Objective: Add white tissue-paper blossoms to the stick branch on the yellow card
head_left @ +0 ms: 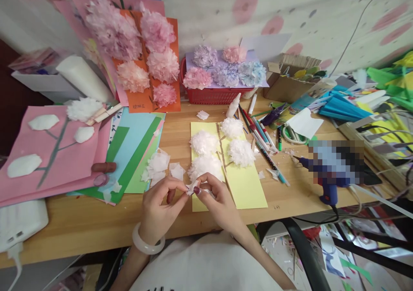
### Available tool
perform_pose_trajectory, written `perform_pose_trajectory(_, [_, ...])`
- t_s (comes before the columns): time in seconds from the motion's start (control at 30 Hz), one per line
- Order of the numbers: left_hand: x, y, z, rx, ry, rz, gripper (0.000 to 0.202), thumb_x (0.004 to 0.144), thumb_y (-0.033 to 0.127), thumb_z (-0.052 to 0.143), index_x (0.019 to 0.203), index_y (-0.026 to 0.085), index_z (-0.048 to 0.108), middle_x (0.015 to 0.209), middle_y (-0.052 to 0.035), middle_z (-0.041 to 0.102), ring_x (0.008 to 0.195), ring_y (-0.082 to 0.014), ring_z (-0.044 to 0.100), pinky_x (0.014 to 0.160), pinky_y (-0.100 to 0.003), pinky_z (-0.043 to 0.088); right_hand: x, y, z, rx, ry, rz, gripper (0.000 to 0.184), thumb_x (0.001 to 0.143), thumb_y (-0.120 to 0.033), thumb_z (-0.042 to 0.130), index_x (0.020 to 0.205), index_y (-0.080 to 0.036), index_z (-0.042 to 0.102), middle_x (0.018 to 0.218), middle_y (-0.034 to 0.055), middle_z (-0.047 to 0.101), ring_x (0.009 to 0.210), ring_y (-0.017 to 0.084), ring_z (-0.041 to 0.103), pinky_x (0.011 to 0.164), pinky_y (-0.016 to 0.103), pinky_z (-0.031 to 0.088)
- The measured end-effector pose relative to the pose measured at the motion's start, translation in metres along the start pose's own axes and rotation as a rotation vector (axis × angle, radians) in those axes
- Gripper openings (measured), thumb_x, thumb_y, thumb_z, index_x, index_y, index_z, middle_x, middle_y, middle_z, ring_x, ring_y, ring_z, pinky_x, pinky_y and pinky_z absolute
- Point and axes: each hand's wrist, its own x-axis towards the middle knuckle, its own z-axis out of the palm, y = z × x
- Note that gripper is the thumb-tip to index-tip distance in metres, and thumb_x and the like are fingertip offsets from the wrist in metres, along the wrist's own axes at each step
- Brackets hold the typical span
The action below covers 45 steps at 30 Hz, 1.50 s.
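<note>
Between my two hands is a small crumpled piece of white tissue paper point(192, 188). My left hand point(163, 205) pinches its left side with thumb and forefinger. On the other side, the fingers of my right hand point(219, 200) are closed on it too. Just beyond lies a yellow card point(247, 190) with a drawn brown stem and several fluffy white paper flowers point(241, 152) on it. Part of the lower left flower point(205, 166) is hidden behind my right hand. Loose squares of white tissue paper point(157, 164) lie left of the card.
Pink sheets point(80, 153) and green and blue papers lie at left. Behind stand an orange card point(166, 106) with pink flowers and a red basket point(213, 96). Markers point(258, 131), a white glue bottle point(233, 106) and a blue glue gun point(329, 190) with its cord are at right.
</note>
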Motion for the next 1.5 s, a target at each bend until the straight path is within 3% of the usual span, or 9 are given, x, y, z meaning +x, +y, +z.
perform_pose_trajectory(0.13, [0.001, 0.001, 0.000, 0.013, -0.031, -0.060, 0.017, 0.076, 0.008, 0.066, 0.083, 0.022, 0.058, 0.072, 0.0043, 0.059, 0.054, -0.0079, 0.045, 0.058, -0.021, 0.045, 0.001, 0.002, 0.000, 0.024, 0.027, -0.051, 0.012, 0.088, -0.031, 0.056, 0.086, -0.019, 0.058, 0.080, 0.0008, 0.060, 0.072, 0.013, 0.052, 0.067, 0.026, 0.041])
perform_pose_trajectory(0.27, [0.001, 0.001, 0.000, -0.091, -0.155, -0.221, 0.023, 0.077, 0.020, 0.068, 0.100, 0.021, 0.063, 0.089, -0.0029, 0.067, 0.067, -0.0115, 0.058, 0.066, -0.025, 0.052, 0.002, 0.000, 0.000, 0.069, 0.050, -0.044, 0.022, 0.088, -0.040, 0.059, 0.087, -0.019, 0.061, 0.079, 0.0021, 0.062, 0.076, 0.015, 0.058, 0.073, 0.028, 0.046])
perform_pose_trajectory(0.37, [-0.002, -0.001, 0.000, -0.192, -0.191, -0.299, 0.020, 0.084, 0.026, 0.063, 0.102, 0.020, 0.067, 0.098, -0.0072, 0.071, 0.077, -0.0151, 0.065, 0.071, -0.027, 0.055, 0.003, -0.001, 0.000, 0.013, 0.059, -0.059, 0.022, 0.088, -0.041, 0.060, 0.086, -0.019, 0.065, 0.078, 0.0020, 0.065, 0.079, 0.016, 0.059, 0.077, 0.029, 0.046])
perform_pose_trajectory(0.47, [-0.003, -0.002, 0.001, -0.176, -0.137, -0.335, 0.016, 0.086, 0.028, 0.060, 0.094, 0.020, 0.071, 0.093, -0.0063, 0.073, 0.081, -0.0170, 0.068, 0.072, -0.027, 0.056, 0.003, 0.000, 0.000, -0.048, 0.050, -0.066, 0.022, 0.087, -0.041, 0.062, 0.085, -0.019, 0.067, 0.080, 0.0022, 0.067, 0.079, 0.017, 0.059, 0.076, 0.029, 0.046])
perform_pose_trajectory(0.6, [-0.002, -0.004, 0.001, -0.136, -0.026, -0.417, 0.018, 0.085, 0.031, 0.059, 0.082, 0.019, 0.071, 0.078, -0.0039, 0.073, 0.070, -0.0166, 0.068, 0.066, -0.025, 0.056, 0.004, 0.002, 0.001, -0.109, 0.081, -0.046, 0.021, 0.086, -0.039, 0.061, 0.084, -0.019, 0.067, 0.078, 0.0020, 0.065, 0.072, 0.015, 0.055, 0.068, 0.026, 0.044])
perform_pose_trajectory(0.8, [0.000, -0.007, 0.000, -0.155, 0.120, -0.493, 0.020, 0.081, 0.037, 0.063, 0.078, 0.018, 0.067, 0.068, -0.0016, 0.068, 0.066, -0.0160, 0.065, 0.064, -0.024, 0.055, 0.004, 0.002, 0.003, -0.114, 0.080, -0.029, 0.017, 0.085, -0.035, 0.060, 0.082, -0.019, 0.064, 0.074, 0.0012, 0.061, 0.069, 0.014, 0.049, 0.062, 0.025, 0.040])
perform_pose_trajectory(1.07, [-0.001, -0.012, 0.000, -0.188, 0.146, -0.524, 0.023, 0.082, 0.040, 0.062, 0.078, 0.018, 0.066, 0.066, -0.0009, 0.065, 0.061, -0.0138, 0.060, 0.059, -0.023, 0.051, 0.006, 0.001, 0.006, -0.123, 0.081, 0.003, 0.020, 0.085, -0.038, 0.060, 0.081, -0.019, 0.063, 0.073, 0.0008, 0.058, 0.066, 0.014, 0.048, 0.058, 0.024, 0.037])
perform_pose_trajectory(1.27, [0.000, -0.016, -0.005, -0.186, 0.198, -0.558, 0.024, 0.084, 0.040, 0.061, 0.079, 0.017, 0.065, 0.055, 0.0029, 0.054, 0.051, -0.0107, 0.048, 0.048, -0.020, 0.043, 0.008, -0.002, 0.009, -0.153, 0.093, 0.022, 0.017, 0.083, -0.036, 0.060, 0.079, -0.019, 0.062, 0.072, 0.0004, 0.057, 0.065, 0.014, 0.046, 0.058, 0.025, 0.037])
perform_pose_trajectory(1.5, [-0.003, -0.034, -0.027, 0.005, 0.328, -0.606, 0.030, 0.081, 0.046, 0.060, 0.078, 0.017, 0.065, 0.056, 0.0014, 0.059, 0.049, -0.0119, 0.052, 0.048, -0.021, 0.043, 0.018, -0.003, 0.013, -0.274, 0.053, 0.065, 0.017, 0.084, -0.034, 0.057, 0.077, -0.019, 0.060, 0.070, -0.0007, 0.057, 0.064, 0.013, 0.047, 0.062, 0.025, 0.037])
